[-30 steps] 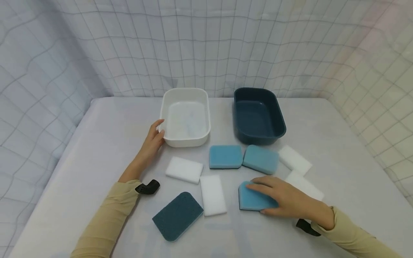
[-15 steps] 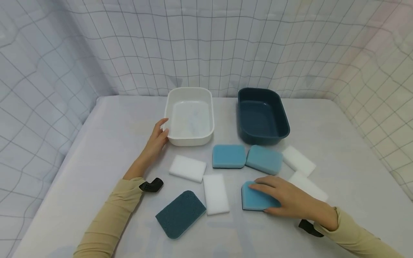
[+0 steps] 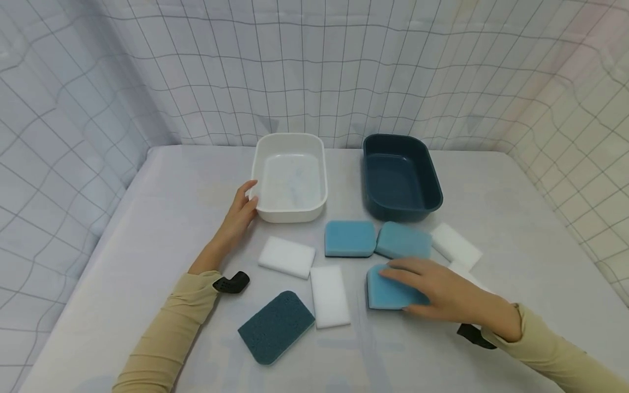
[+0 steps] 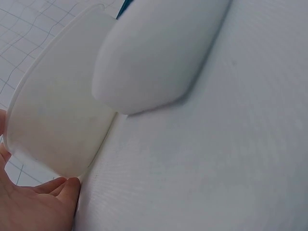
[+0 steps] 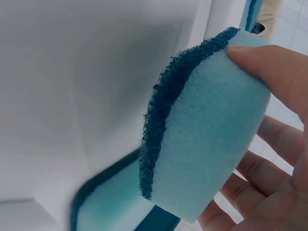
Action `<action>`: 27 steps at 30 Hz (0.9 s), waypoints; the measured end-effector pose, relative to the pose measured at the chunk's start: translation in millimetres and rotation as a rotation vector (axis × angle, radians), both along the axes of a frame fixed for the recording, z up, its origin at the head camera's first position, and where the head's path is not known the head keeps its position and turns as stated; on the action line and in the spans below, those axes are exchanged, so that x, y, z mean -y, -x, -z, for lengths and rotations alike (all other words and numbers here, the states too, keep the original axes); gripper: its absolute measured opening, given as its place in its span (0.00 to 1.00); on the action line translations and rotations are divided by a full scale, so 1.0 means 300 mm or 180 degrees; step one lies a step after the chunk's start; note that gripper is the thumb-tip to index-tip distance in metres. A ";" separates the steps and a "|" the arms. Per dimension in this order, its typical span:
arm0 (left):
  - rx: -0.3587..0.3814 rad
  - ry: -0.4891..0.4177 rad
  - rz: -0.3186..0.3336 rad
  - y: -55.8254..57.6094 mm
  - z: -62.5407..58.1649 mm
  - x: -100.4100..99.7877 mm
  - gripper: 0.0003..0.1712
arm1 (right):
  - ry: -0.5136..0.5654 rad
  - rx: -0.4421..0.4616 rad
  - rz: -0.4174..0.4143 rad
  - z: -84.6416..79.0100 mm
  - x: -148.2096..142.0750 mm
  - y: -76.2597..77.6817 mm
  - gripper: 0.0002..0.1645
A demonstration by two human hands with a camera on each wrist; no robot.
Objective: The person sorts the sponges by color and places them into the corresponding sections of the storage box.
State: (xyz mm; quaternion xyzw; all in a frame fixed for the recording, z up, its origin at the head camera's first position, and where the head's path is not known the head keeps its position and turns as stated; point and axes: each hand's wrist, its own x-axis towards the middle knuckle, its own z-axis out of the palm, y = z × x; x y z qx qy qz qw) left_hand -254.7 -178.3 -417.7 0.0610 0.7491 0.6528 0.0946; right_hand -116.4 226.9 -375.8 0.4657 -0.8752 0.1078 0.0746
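At the left side of a white plastic bin (image 3: pixel 290 215), my left hand (image 3: pixel 237 214) holds its edge, one finger on the rim and the thumb lower down. In the left wrist view, fingertips touch the bin's wall (image 4: pixel 57 106) near its base. My right hand (image 3: pixel 444 292) grips a light blue sponge (image 3: pixel 393 289) with a dark scouring layer underneath. The right wrist view has this sponge (image 5: pixel 207 125) tilted and raised off the table, pinched between thumb and fingers. Just beyond it lie two more blue sponges (image 3: pixel 350 238) (image 3: pixel 405 240), side by side.
A dark blue bin (image 3: pixel 400 210) stands right of the white one. White sponges (image 3: pixel 286 256) (image 3: pixel 330 297) lie left of centre, and others (image 3: pixel 456 245) lie on the right, one partly hidden by my right hand. A sponge (image 3: pixel 277 327) lies dark side up in front.
My right hand has lifted the blue sponge and shifted it slightly away from me. The left hand stays at the white bin. The head view has turned a little left.
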 end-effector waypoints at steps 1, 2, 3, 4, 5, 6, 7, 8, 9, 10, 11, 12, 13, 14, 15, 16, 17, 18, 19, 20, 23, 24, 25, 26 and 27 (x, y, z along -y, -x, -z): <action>-0.0003 0.0001 0.0001 -0.001 0.000 0.001 0.30 | 0.0001 0.0004 -0.0018 -0.008 0.003 0.005 0.45; -0.0008 0.0003 0.0006 -0.003 -0.001 0.002 0.30 | 0.0008 0.0006 -0.0044 -0.016 0.006 0.009 0.45; -0.0006 0.0008 0.0006 -0.004 -0.001 0.003 0.30 | 0.0015 0.0009 -0.0066 -0.023 0.010 0.014 0.45; -0.0010 0.0020 0.0007 -0.004 0.000 0.004 0.30 | 0.0015 0.0014 -0.0088 -0.030 0.013 0.019 0.45; -0.0010 0.0023 0.0009 -0.003 0.001 0.004 0.30 | 0.0011 0.0011 -0.0105 -0.036 0.016 0.024 0.45; -0.0012 0.0024 0.0016 -0.002 0.002 0.005 0.30 | 0.0004 0.0012 -0.0128 -0.041 0.019 0.029 0.45; -0.0016 0.0030 0.0024 -0.001 0.003 0.007 0.30 | 0.0006 0.0017 -0.0158 -0.045 0.023 0.034 0.45; -0.0023 0.0025 0.0034 -0.001 0.003 0.007 0.30 | -0.0008 0.0018 -0.0178 -0.048 0.027 0.038 0.45; -0.0022 0.0028 0.0036 0.001 0.004 0.008 0.30 | -0.0023 0.0026 -0.0190 -0.051 0.030 0.043 0.45; -0.0024 0.0031 0.0036 0.002 0.005 0.009 0.30 | -0.0038 0.0034 -0.0202 -0.054 0.034 0.048 0.46; -0.0022 0.0030 0.0038 0.002 0.005 0.009 0.30 | -0.0056 0.0041 -0.0204 -0.057 0.039 0.054 0.46; -0.0028 0.0021 0.0041 0.002 0.005 0.009 0.30 | -0.0075 0.0052 -0.0203 -0.060 0.043 0.060 0.46; -0.0025 0.0020 0.0037 0.003 0.005 0.008 0.30 | -0.0095 0.0062 -0.0191 -0.062 0.047 0.065 0.46; -0.0023 0.0012 0.0031 0.003 0.004 0.006 0.30 | -0.0126 0.0066 -0.0172 -0.065 0.050 0.071 0.46; -0.0027 0.0012 0.0031 0.004 0.005 0.006 0.30 | -0.0153 0.0075 -0.0151 -0.068 0.054 0.078 0.46; -0.0027 0.0006 0.0031 0.003 0.004 0.005 0.30 | -0.0180 0.0083 -0.0131 -0.072 0.058 0.084 0.45; -0.0027 0.0002 0.0030 0.003 0.003 0.005 0.30 | -0.0209 0.0089 -0.0115 -0.075 0.061 0.090 0.45; -0.0030 -0.0005 0.0029 0.002 0.003 0.005 0.30 | -0.0236 0.0096 -0.0101 -0.079 0.065 0.096 0.45; -0.0028 0.0001 0.0023 0.002 0.003 0.005 0.30 | -0.0263 0.0111 -0.0087 -0.083 0.069 0.102 0.44; -0.0034 -0.0004 0.0029 0.001 0.003 0.005 0.30 | -0.0280 0.0134 -0.0071 -0.088 0.074 0.108 0.44; -0.0047 -0.0015 0.0034 -0.002 0.003 0.006 0.30 | -0.0314 0.0193 -0.0045 -0.103 0.088 0.127 0.43; -0.0046 -0.0020 0.0035 -0.003 0.004 0.006 0.30 | -0.0311 0.0214 -0.0044 -0.108 0.093 0.134 0.42; -0.0050 -0.0016 0.0038 -0.003 0.005 0.007 0.30 | -0.0296 0.0225 -0.0048 -0.113 0.098 0.142 0.42; -0.0052 -0.0012 0.0040 -0.003 0.006 0.006 0.30 | -0.0282 0.0219 -0.0053 -0.117 0.103 0.151 0.42; -0.0055 -0.0012 0.0039 -0.002 0.007 0.007 0.30 | -0.0268 0.0204 -0.0063 -0.120 0.108 0.160 0.42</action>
